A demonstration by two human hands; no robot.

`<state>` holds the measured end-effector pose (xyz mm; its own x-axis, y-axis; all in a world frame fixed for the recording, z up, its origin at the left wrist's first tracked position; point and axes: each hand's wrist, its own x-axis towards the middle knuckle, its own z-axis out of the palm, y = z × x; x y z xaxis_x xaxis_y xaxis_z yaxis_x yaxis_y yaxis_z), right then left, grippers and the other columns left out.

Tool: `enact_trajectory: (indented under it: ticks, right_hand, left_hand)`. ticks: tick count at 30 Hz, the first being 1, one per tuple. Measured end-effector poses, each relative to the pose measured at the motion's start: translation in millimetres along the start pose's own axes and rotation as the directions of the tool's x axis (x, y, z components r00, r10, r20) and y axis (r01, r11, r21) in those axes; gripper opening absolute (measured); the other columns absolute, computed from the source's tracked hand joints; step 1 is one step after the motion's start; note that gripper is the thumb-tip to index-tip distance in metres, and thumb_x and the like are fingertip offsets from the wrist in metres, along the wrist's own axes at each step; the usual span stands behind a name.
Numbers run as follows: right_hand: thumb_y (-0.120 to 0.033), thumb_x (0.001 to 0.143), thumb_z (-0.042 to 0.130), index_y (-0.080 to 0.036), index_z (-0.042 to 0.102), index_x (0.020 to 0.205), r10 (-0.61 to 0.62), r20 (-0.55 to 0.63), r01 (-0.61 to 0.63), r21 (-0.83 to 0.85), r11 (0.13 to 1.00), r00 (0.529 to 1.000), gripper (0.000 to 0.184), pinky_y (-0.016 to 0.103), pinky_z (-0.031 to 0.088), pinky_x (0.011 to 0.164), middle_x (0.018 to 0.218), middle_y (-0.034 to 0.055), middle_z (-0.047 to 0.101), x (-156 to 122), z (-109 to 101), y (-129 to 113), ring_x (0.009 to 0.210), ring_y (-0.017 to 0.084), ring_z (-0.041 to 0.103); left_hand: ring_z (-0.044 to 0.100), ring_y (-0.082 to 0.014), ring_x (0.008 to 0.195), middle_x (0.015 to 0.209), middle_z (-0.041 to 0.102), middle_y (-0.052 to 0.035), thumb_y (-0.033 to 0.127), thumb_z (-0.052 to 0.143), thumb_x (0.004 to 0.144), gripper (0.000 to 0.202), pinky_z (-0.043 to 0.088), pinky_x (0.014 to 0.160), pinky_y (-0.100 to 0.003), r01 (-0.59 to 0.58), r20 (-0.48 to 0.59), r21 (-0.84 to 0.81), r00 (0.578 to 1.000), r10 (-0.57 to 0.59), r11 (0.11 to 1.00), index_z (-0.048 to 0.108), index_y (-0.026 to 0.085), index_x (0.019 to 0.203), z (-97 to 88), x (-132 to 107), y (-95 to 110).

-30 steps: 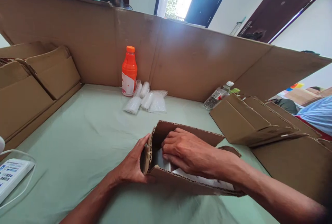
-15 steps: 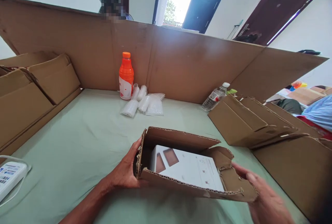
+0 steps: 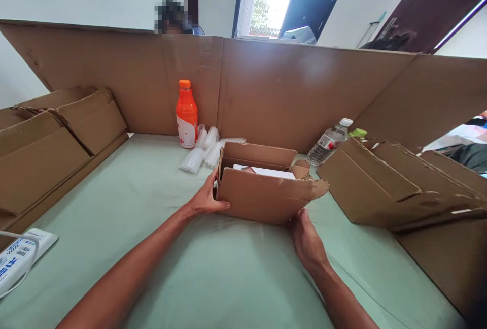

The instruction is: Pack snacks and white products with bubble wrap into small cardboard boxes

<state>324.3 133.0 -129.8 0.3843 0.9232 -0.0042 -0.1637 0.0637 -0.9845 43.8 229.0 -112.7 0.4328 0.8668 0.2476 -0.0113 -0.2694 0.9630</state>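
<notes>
An open cardboard box (image 3: 262, 194) is between my two hands over the green cloth (image 3: 228, 273). Inside it lies a white box (image 3: 272, 171), of which only a strip of the top shows above the near wall. My left hand (image 3: 207, 194) grips the box's left end, thumb across the near wall. At the lower right corner, my right hand (image 3: 307, 237) holds the box from below, its fingertips hidden behind it. Just behind stand several rolled pieces of clear bubble wrap (image 3: 192, 160) and an orange bottle (image 3: 186, 116), upright.
A tall cardboard panel (image 3: 266, 90) closes off the back. Folded cardboard boxes stand at left (image 3: 41, 151) and right (image 3: 380, 182). A clear water bottle (image 3: 327, 143) leans at the right. A white power strip (image 3: 26, 253) with its cable lies at left. Someone's head shows beyond the panel.
Both hands have carried the cardboard box away from me toward the bubble wrap. The box has tipped, so its near wall faces me and hides most of the white box. The view has shifted.
</notes>
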Motion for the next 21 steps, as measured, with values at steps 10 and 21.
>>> enact_trajectory:
  ticks: [10,21]
  right_hand:
    - [-0.067,0.091,0.052,-0.019,0.069,0.125,-0.135,-0.046,0.106,-0.390,0.915,0.990,0.061,0.042,0.048,0.104,0.131,0.0108,0.068,3,-24,34,0.120,0.029,0.060]
    - [-0.063,0.094,0.049,-0.020,0.070,0.121,-0.218,0.012,0.204,-0.412,0.888,0.976,0.055,0.037,0.053,0.092,0.116,0.0091,0.073,8,-22,32,0.105,0.027,0.064]
  left_hand:
    - [0.038,-0.0365,0.140,0.145,0.050,-0.0172,0.014,0.060,0.064,0.070,0.024,0.121,-0.057,0.211,-0.526,0.378,0.850,0.022,0.901,0.057,0.015,0.134,-74.9,-4,-12]
    - [0.063,-0.0268,0.109,0.099,0.070,-0.0067,0.029,0.059,0.071,0.023,0.052,0.096,-0.039,0.219,-0.749,0.040,0.652,-0.116,0.975,0.070,0.018,0.087,-95.7,27,-1]
